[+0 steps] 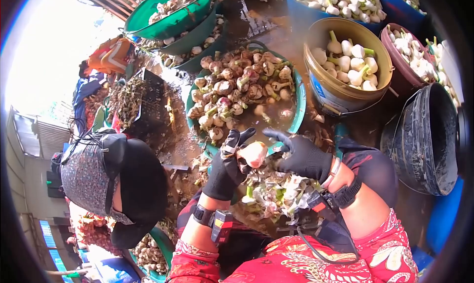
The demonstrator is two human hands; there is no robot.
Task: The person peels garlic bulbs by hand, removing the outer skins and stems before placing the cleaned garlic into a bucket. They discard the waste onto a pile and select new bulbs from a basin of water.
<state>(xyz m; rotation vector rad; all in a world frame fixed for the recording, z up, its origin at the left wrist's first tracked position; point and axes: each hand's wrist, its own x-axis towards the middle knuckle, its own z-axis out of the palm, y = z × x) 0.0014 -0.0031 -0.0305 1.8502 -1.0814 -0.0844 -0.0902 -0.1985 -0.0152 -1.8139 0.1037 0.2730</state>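
My left hand (228, 164), in a black glove, is closed around a garlic bulb (254, 153) with pinkish-white skin. To its right is my right hand (303, 157), also gloved in black. Its index finger stretches toward the bulb, apart from it, and I see nothing held there. Just beyond both hands stands a green tub (301, 98) of brownish water, heaped with unpeeled garlic bulbs (232, 88). Peeled-off garlic skins (276, 194) lie piled below my hands, over my lap.
A yellowish bucket (321, 88) of white garlic stands at the upper right, beside a reddish tub (395, 78). A black bucket (419, 140) is tipped at the right. Green basins (173, 31) are stacked at the upper left. Another person (113, 184) in a cap is close on my left.
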